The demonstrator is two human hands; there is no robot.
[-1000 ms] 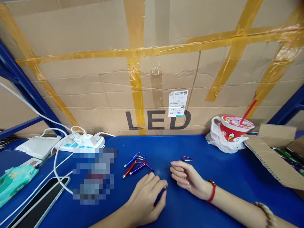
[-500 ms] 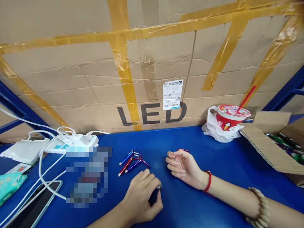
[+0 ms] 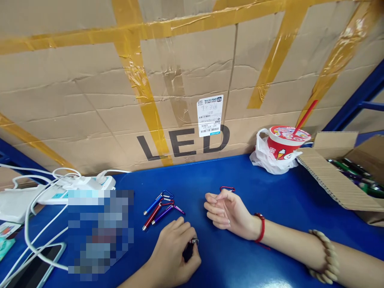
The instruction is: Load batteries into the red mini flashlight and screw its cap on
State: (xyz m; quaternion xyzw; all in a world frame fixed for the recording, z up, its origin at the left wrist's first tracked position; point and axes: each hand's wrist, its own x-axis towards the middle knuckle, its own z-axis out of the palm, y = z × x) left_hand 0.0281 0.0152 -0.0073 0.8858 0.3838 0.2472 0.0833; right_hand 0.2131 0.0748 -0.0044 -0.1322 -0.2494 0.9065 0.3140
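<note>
My left hand is closed, thumb and forefinger pinching a small dark piece with a shiny metal end; the fingers hide most of it. Further right, my right hand rests on its side, palm turned left, fingers loosely curled and apart, with nothing visible in it. Just behind its fingers, a red carabiner shows in part. Beyond my left hand lie three slim keychain flashlights with carabiner clips: a blue one, a red one and a purple one.
A large taped carton stands along the back of the blue table. At right are a red cup in a plastic bag and an open cardboard box of pens or similar sticks. Cables, a power strip and a phone lie left.
The view has shifted a little, so most things sit further left. The left hand still pinches the dark piece, and the right hand keeps nearly the same pose. More of the red carabiner shows.
</note>
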